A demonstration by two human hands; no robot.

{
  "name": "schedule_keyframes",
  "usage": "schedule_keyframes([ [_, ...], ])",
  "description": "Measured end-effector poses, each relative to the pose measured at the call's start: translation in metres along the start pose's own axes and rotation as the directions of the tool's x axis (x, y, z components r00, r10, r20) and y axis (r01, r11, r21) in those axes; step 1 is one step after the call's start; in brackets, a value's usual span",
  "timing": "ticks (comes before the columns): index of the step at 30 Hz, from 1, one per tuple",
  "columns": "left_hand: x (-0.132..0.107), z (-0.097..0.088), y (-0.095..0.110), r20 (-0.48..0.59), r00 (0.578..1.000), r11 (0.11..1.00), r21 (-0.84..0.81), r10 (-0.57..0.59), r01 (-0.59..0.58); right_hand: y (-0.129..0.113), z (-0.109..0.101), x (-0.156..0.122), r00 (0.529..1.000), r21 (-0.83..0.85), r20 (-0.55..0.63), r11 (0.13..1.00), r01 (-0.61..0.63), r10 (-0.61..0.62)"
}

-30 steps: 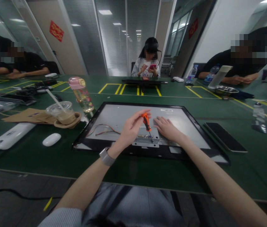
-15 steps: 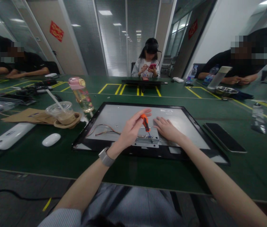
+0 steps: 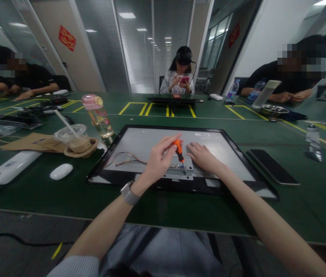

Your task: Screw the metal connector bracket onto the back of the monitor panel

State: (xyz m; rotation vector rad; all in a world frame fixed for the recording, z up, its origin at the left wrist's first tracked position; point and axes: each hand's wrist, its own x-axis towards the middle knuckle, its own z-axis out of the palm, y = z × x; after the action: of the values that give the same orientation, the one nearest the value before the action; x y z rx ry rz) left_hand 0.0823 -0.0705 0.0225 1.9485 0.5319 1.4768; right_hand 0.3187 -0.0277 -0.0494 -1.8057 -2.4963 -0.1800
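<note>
A black-framed display panel (image 3: pixel 139 144) lies back-side up on the green table in front of me. My left hand (image 3: pixel 158 159), with a watch on its wrist, is closed round an orange-handled screwdriver (image 3: pixel 178 149). The screwdriver stands nearly upright with its tip on a small metal bracket (image 3: pixel 177 172) at the panel's near edge. My right hand (image 3: pixel 203 157) lies flat on the panel just right of the screwdriver, fingers stretched out. Thin coloured wires (image 3: pixel 125 158) run across the panel's left part.
A phone (image 3: pixel 272 166) lies right of the panel, a white mouse (image 3: pixel 61 171) and a long white device (image 3: pixel 5 172) to its left. A plastic cup with a straw (image 3: pixel 72 138) and a pink-lidded bottle (image 3: pixel 97 115) stand behind. Three other people sit around the table.
My left hand's fingers have shifted slightly round the screwdriver handle. My right hand stays flat on the panel, and the view has drifted a little.
</note>
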Motion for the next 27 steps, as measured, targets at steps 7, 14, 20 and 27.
schedule_keyframes([
  [7,-0.0002,0.0003,-0.0057,-0.091,0.996,0.995,0.099,0.010,-0.001,-0.0003,-0.0005,0.0000,1.000,0.002,0.006,1.000,-0.005,0.005],
  [14,0.0005,0.0022,-0.0021,-0.103,0.994,1.000,0.002,-0.030,0.031,-0.0021,-0.0028,-0.0002,1.000,-0.006,0.021,1.000,-0.012,0.012],
  [20,0.0005,0.0015,-0.0032,-0.078,0.997,0.999,0.034,0.003,0.000,0.0005,0.0018,0.0008,1.000,0.013,-0.006,1.000,-0.008,0.008],
  [27,0.0003,0.0017,0.0005,-0.092,0.995,0.998,-0.049,-0.043,0.039,0.0021,0.0034,0.0018,1.000,-0.016,0.006,1.000,-0.007,0.007],
])
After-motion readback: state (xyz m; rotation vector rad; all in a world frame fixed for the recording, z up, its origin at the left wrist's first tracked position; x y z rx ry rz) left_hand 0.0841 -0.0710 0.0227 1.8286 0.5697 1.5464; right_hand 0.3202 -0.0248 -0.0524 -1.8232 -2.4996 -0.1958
